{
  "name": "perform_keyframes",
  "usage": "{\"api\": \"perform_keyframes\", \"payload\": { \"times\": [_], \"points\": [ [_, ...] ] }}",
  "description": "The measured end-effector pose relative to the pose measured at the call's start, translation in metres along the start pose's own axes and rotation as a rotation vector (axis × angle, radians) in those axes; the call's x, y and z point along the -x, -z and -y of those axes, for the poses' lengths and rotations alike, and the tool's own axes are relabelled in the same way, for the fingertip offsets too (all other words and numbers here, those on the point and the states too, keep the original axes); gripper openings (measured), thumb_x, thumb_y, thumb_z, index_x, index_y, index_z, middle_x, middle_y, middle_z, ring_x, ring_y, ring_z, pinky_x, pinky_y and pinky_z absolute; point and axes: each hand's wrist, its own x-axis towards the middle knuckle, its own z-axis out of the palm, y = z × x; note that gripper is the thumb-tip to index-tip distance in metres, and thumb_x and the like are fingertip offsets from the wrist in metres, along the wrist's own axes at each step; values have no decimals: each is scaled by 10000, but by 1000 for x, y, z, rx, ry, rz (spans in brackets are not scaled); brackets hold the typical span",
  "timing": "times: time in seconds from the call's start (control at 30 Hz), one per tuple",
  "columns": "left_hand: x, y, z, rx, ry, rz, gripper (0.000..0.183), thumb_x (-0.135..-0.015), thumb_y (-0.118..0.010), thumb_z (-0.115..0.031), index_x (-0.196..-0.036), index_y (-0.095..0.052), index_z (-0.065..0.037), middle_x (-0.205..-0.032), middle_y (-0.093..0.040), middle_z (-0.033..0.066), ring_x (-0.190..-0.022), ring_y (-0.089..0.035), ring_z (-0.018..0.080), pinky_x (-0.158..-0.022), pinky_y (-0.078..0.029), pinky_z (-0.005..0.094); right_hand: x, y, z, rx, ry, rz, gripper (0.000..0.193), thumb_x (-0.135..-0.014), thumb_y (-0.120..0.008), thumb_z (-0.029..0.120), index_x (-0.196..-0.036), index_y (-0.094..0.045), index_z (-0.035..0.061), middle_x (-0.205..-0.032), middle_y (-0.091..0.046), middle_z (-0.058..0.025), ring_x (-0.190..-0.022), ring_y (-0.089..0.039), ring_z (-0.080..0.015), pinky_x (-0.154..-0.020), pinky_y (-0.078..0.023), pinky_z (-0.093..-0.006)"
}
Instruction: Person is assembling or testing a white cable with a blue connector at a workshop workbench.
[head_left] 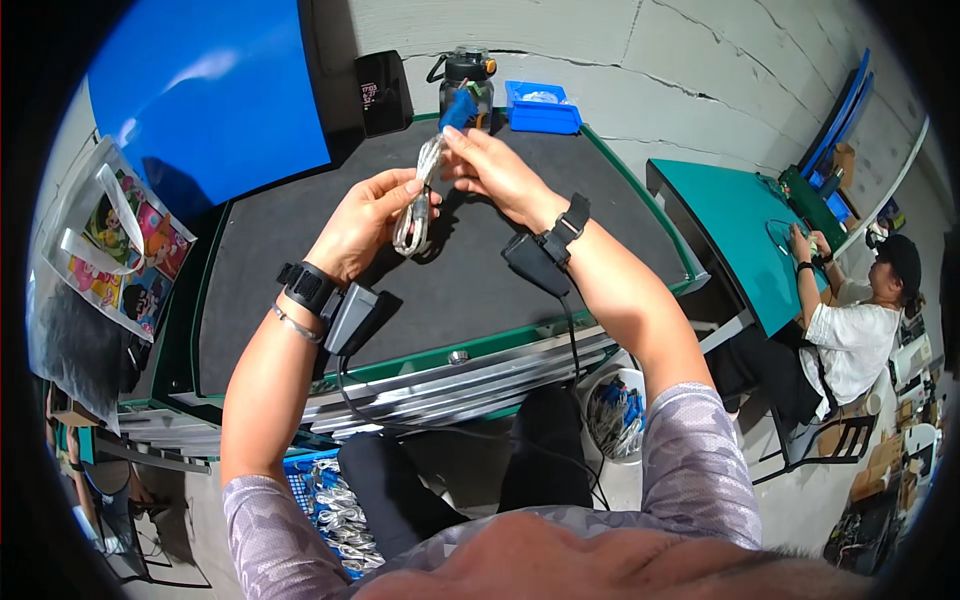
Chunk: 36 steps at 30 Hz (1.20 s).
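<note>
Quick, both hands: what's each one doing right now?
Left hand: closed on the coiled cable.
Right hand: pinching the same cable near its blue plug.

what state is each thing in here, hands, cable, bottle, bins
left hand: closed around the coiled part of the cable
right hand: pinching the cable near its blue connector
cable: coiled in a bundle, held above the black mat
bottle: upright, lid on
blue tray: open-topped, on the mat's far edge
white bin: on the floor, holding cables
</note>
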Motion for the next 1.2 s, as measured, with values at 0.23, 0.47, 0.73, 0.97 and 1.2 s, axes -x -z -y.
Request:
{"api": "perform_keyframes", "payload": {
  "times": [0.23, 0.47, 0.73, 0.97, 1.2],
  "points": [
    [2, 3, -2, -27, -81, -167, 458, -910, -682, -267, -1277, -534, -36, -1099, -650, 61, -996, -634, 126, -850, -511, 290, 4, -13, -2, 46, -32, 276, 517, -943, -556, 526, -1094, -517, 33, -925, -628, -57, -731, -594, -91, -654, -462, -213],
    [1, 3, -3, -83, -89, -190, 475, -917, -671, -297, -1296, -510, -61, -1112, -616, 56, -1009, -618, 148, -894, -490, 354, 11, -17, -3, 137, 30, 352, 452, -881, -709, 138, -1230, -459, -4, -983, -667, -100, -845, -650, -138, -780, -529, -285],
    [3, 6, -7, -100, -75, -195, 346, -955, -619, -274, -1250, -583, -97, -1072, -633, 5, -1008, -570, 96, -900, -437, 299, 8, -13, -3, -2, 33, 344, 442, -923, -572, 43, -1337, -418, 24, -1161, -641, -103, -1034, -636, -172, -885, -522, -322],
    [-2, 15, 3, -354, -128, -95, 323, -894, -707, -195, -1152, -592, -38, -1004, -628, -4, -904, -558, 67, -806, -448, 226, 9, -13, -1, -29, 27, 217, 418, -902, -632, 101, -1284, -484, 21, -1172, -630, -92, -1057, -619, -155, -897, -515, -306],
    [-1, 9, -3, -397, -193, -108, 311, -855, -742, -138, -1099, -587, -24, -958, -625, -3, -900, -578, 74, -837, -455, 234, 7, -9, 3, -175, 27, 297, 360, -933, -620, 209, -1232, -541, 25, -1157, -631, -87, -1026, -629, -151, -879, -519, -294]
  ]
}}
